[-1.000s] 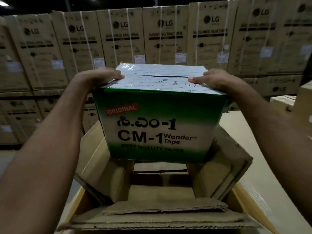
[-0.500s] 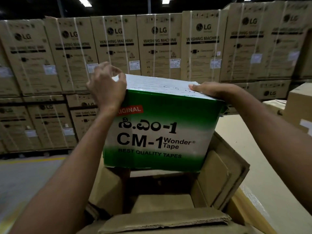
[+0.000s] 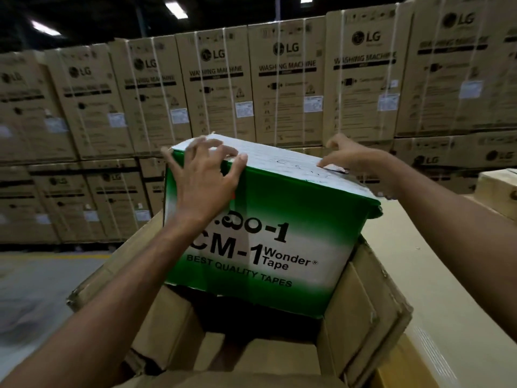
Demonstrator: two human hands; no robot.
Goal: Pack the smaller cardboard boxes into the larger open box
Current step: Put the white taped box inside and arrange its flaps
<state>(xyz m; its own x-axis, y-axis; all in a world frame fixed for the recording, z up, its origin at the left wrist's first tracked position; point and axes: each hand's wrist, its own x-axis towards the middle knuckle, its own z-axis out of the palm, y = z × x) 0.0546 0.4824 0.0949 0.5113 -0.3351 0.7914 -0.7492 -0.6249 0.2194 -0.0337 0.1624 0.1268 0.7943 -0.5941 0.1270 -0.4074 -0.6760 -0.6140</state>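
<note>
A green-and-white tape box (image 3: 279,219) hangs tilted in the mouth of the larger open box (image 3: 366,317), its right end dipping lower and its base already below the brown flaps. Its long axis runs left to right across the opening. The left hand (image 3: 204,175), the nearer of the two, lies spread wide over the near top corner, with the palm on the front face and the fingers straight across the edge. The right hand (image 3: 352,159) arches over the far right of the lid, fingertips pressing down; whether it hooks the far edge cannot be told. The load sits directly beneath both hands, so the likely move is straight down. Washing-machine cartons (image 3: 285,88) line the background.
</note>
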